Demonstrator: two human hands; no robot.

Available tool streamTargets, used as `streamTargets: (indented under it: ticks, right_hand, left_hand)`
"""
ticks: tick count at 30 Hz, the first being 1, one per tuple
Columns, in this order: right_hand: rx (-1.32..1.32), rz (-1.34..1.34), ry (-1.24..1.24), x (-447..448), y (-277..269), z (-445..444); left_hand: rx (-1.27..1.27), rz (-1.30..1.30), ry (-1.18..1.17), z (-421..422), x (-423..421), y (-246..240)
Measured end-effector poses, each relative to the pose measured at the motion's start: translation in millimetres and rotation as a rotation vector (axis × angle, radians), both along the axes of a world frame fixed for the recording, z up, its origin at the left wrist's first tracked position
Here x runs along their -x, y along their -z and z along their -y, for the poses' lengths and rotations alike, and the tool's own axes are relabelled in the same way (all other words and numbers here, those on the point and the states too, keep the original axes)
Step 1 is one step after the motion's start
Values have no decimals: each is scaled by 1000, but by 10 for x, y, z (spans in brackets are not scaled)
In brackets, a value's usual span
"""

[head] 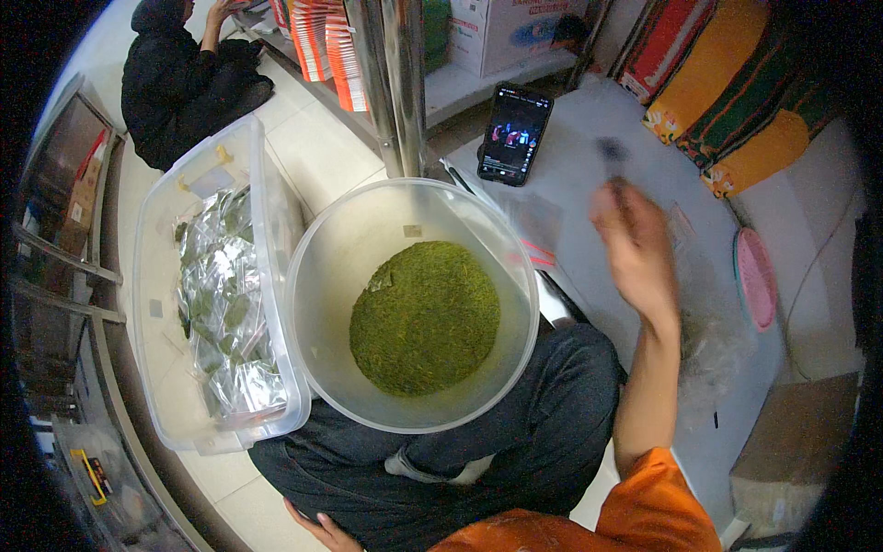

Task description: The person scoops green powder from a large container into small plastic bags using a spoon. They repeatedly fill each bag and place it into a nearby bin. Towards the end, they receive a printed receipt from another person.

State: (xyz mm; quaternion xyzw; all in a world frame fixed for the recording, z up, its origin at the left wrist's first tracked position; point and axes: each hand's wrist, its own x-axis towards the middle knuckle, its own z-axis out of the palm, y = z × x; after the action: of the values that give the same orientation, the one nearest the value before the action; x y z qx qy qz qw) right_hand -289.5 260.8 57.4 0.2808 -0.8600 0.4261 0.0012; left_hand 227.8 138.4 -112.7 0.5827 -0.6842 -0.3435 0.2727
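Observation:
A round translucent plastic tub (303, 359) stands before my crossed legs, with a mound of finely shredded dry green herb (428, 324) in it. A small clear scrap lies on the herb's upper left side. My right hand (635, 241) is raised over the grey surface to the right of the tub and is blurred by motion. Its fingers are curled around a small dark tool (611, 148), too smeared to name. My left hand (321, 530) rests against my left thigh at the bottom edge, its fingers slightly apart. Only part of it shows, with nothing seen in it.
A clear bin (148, 372) of plastic packets with green leaves stands left. Beyond the tub are a lit smartphone (514, 134), red-edged zip bags (538, 252) and metal posts (407, 90). A pink oval dish (755, 279) lies right. Another person (186, 90) sits upper left.

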Motion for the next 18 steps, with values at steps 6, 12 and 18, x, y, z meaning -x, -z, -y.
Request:
streamTargets:
  ticks: [6, 12, 18]
  right_hand:
    - [-468, -339, -29, 801, 1354, -74]
    - [-497, -109, -34, 697, 1212, -5]
    - [-522, -426, 175, 427, 659, -192]
  left_hand:
    - [-746, -503, -268, -231, -265, 249]
    - [-678, -474, -450, -352, 3, 77]
    - [225, -81, -178, -115, 633, -353]
